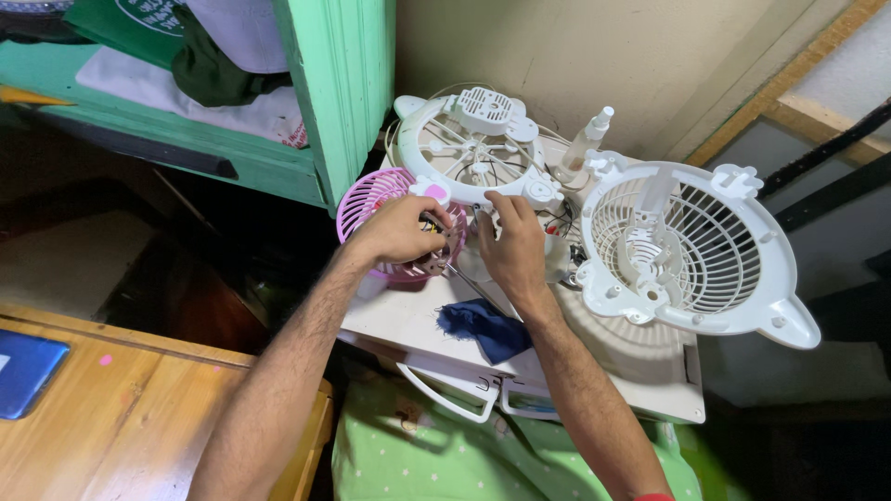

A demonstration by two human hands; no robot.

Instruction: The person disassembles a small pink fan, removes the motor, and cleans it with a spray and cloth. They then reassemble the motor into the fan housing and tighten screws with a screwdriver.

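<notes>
My left hand [401, 229] rests on a small pink fan grille [367, 199] and grips a thin metal tool [457, 274] whose shaft slants down to the right. My right hand [512, 243] is closed around a small white part at the lower rim of a white round fan housing [473, 139] that leans against the wall. Thin wires run inside that housing. Both hands work over a white flat casing [408, 320].
A second, larger white fan grille [691, 246] lies at the right. A blue cloth [483, 327] sits on the casing near my wrist. A white spray bottle [587, 139] stands by the wall. Green shelf [339, 93] at left, wooden table [121, 408] lower left.
</notes>
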